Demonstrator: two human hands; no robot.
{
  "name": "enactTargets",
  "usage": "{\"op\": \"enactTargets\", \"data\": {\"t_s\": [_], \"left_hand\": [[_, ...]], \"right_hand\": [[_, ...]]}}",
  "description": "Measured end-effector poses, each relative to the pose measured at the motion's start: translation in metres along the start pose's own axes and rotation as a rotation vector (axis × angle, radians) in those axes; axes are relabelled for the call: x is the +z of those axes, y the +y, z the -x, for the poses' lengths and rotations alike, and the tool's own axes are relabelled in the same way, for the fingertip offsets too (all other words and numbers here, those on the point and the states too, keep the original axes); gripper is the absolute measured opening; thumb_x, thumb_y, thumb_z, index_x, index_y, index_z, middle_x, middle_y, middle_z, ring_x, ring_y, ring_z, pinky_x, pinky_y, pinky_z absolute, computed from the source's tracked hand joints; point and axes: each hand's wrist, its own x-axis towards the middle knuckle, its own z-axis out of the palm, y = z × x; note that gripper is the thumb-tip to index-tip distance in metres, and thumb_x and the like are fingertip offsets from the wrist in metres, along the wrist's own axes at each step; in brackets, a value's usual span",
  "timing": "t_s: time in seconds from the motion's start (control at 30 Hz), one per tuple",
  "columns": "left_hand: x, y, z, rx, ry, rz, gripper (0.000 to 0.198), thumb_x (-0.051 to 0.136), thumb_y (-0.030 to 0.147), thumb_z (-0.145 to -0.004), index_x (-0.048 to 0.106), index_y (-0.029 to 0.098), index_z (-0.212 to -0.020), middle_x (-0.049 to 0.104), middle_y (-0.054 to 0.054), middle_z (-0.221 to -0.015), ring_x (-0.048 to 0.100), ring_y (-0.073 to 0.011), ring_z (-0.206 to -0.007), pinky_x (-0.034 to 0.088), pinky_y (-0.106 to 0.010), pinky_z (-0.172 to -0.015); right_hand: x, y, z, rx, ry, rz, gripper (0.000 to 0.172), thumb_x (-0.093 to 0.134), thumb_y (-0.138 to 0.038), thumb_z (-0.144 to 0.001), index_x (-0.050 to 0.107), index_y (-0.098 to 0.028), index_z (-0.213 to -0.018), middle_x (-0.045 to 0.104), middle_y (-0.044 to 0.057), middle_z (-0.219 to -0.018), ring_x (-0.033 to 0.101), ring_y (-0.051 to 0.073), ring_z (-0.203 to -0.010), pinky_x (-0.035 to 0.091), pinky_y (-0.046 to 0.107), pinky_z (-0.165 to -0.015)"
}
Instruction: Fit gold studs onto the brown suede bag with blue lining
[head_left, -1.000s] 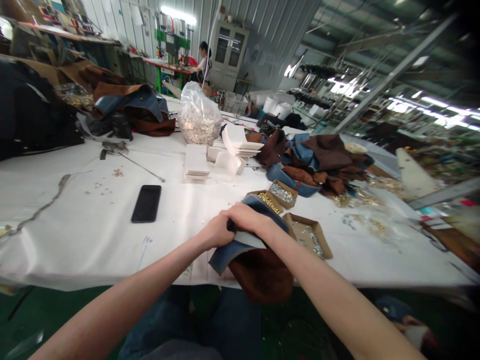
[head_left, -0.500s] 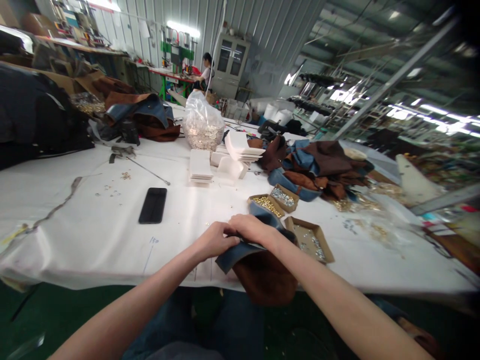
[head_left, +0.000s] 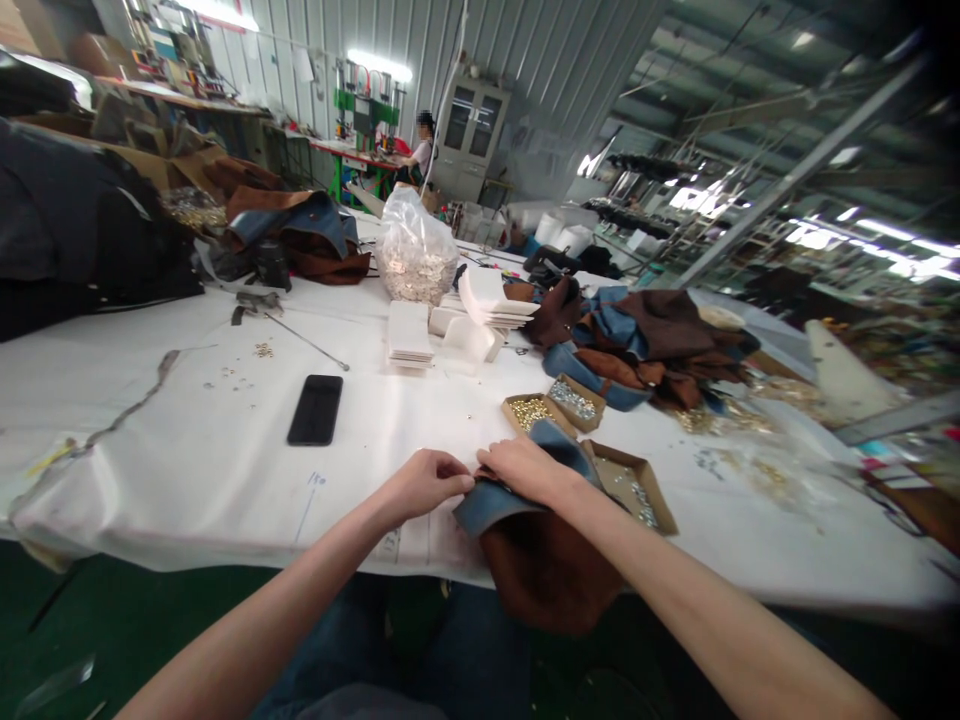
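A blue and brown leather piece (head_left: 525, 545) lies at the near edge of the white table (head_left: 187, 450), its brown part hanging over the edge. My left hand (head_left: 424, 482) pinches the blue edge with closed fingers. My right hand (head_left: 529, 470) rests closed on top of the blue part, fingertips meeting those of the left. Three small cardboard boxes of metal studs (head_left: 559, 405) sit just behind and to the right of my hands.
A black phone (head_left: 316, 409) lies left of my hands. Stacks of white cards (head_left: 409, 332), a clear bag of metal parts (head_left: 415, 250) and piles of brown and blue leather (head_left: 637, 340) stand farther back. Loose studs (head_left: 240, 365) are scattered left. A person sits far behind.
The view has shifted slightly, so everything sits lower and to the right. My left hand has slid from under the right hand to the leather's left edge.
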Motion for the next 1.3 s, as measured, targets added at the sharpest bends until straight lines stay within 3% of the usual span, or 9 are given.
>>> {"op": "enactTargets", "data": {"t_s": [0.1, 0.23, 0.53, 0.67, 0.77, 0.9, 1.03, 1.2, 1.3], "left_hand": [[-0.005, -0.003, 0.001, -0.021, 0.017, -0.005, 0.037, 0.077, 0.044, -0.099, 0.091, 0.012, -0.111, 0.090, -0.012, -0.112, 0.081, -0.0319, -0.106, 0.057, -0.038, -0.091], [-0.006, 0.003, -0.002, -0.019, 0.007, -0.026, 0.051, 0.074, 0.058, -0.106, 0.089, 0.011, -0.115, 0.089, -0.015, -0.115, 0.081, -0.0337, -0.107, 0.057, -0.041, -0.091], [0.029, 0.030, -0.006, 0.125, -0.316, 0.079, 0.088, 0.081, 0.075, -0.103, 0.068, 0.017, -0.168, 0.064, -0.019, -0.174, 0.065, -0.0413, -0.157, 0.053, -0.055, -0.132], [0.031, 0.055, 0.007, 0.311, -0.497, 0.197, 0.081, 0.075, 0.066, -0.112, 0.055, 0.027, -0.180, 0.055, -0.012, -0.183, 0.053, -0.0392, -0.169, 0.039, -0.057, -0.145], [0.027, 0.071, 0.024, 0.353, -0.550, 0.238, 0.093, 0.080, 0.062, -0.110, 0.040, 0.031, -0.188, 0.039, -0.009, -0.193, 0.038, -0.0402, -0.179, 0.025, -0.060, -0.151], [0.022, 0.083, 0.056, 0.358, -0.577, 0.201, 0.113, 0.082, 0.080, -0.102, 0.031, 0.032, -0.191, 0.028, -0.008, -0.197, 0.031, -0.0423, -0.181, 0.025, -0.063, -0.151], [0.017, 0.087, 0.090, 0.407, -0.470, 0.040, 0.105, 0.068, 0.082, -0.109, 0.028, 0.033, -0.192, 0.030, -0.009, -0.195, 0.039, -0.0381, -0.178, 0.038, -0.061, -0.145], [0.024, 0.079, 0.112, 0.512, -0.099, -0.400, 0.081, 0.065, 0.017, -0.114, 0.036, 0.032, -0.188, 0.055, -0.012, -0.181, 0.061, -0.0316, -0.163, 0.063, -0.056, -0.124], [0.036, 0.064, 0.113, 0.589, 0.056, -0.388, 0.070, 0.056, 0.007, -0.113, 0.050, 0.027, -0.180, 0.067, -0.011, -0.172, 0.070, -0.0260, -0.155, 0.064, -0.042, -0.123]], "right_hand": [[-0.006, 0.010, 0.018, -0.002, 0.046, -0.037, 0.018, 0.060, -0.026, -0.120, 0.076, -0.018, -0.117, 0.083, 0.010, -0.099, 0.078, 0.028, -0.097, 0.047, 0.036, -0.086], [-0.019, 0.017, 0.052, -0.010, 0.137, -0.106, 0.016, 0.059, -0.016, -0.117, 0.072, -0.023, -0.123, 0.083, 0.007, -0.111, 0.076, 0.028, -0.108, 0.047, 0.038, -0.094], [-0.036, 0.011, 0.134, -0.046, 0.633, -0.391, 0.020, 0.062, -0.011, -0.107, 0.069, -0.024, -0.120, 0.081, 0.005, -0.114, 0.074, 0.025, -0.105, 0.056, 0.040, -0.094], [-0.050, -0.008, 0.161, -0.060, 0.848, -0.440, 0.022, 0.055, -0.014, -0.118, 0.072, -0.027, -0.121, 0.083, 0.002, -0.115, 0.079, 0.022, -0.109, 0.060, 0.039, -0.102], [-0.052, -0.021, 0.176, -0.111, 0.984, -0.453, 0.029, 0.054, -0.011, -0.117, 0.074, -0.025, -0.133, 0.085, 0.005, -0.129, 0.081, 0.023, -0.123, 0.061, 0.041, -0.114], [-0.038, -0.035, 0.188, -0.095, 1.100, -0.393, 0.043, 0.055, -0.012, -0.115, 0.072, -0.022, -0.153, 0.082, 0.012, -0.146, 0.079, 0.030, -0.139, 0.067, 0.050, -0.116], [-0.019, -0.050, 0.187, -0.026, 1.174, -0.486, 0.038, 0.055, -0.018, -0.117, 0.072, -0.028, -0.150, 0.084, 0.010, -0.141, 0.081, 0.031, -0.135, 0.072, 0.057, -0.109], [-0.010, -0.063, 0.174, 0.061, 1.293, -0.471, 0.032, 0.058, -0.016, -0.115, 0.071, -0.028, -0.141, 0.086, 0.009, -0.135, 0.084, 0.031, -0.130, 0.072, 0.059, -0.108], [-0.009, -0.068, 0.167, 0.071, 1.310, -0.436, 0.032, 0.057, -0.013, -0.114, 0.071, -0.028, -0.139, 0.086, 0.010, -0.136, 0.084, 0.031, -0.130, 0.072, 0.058, -0.106]]}}
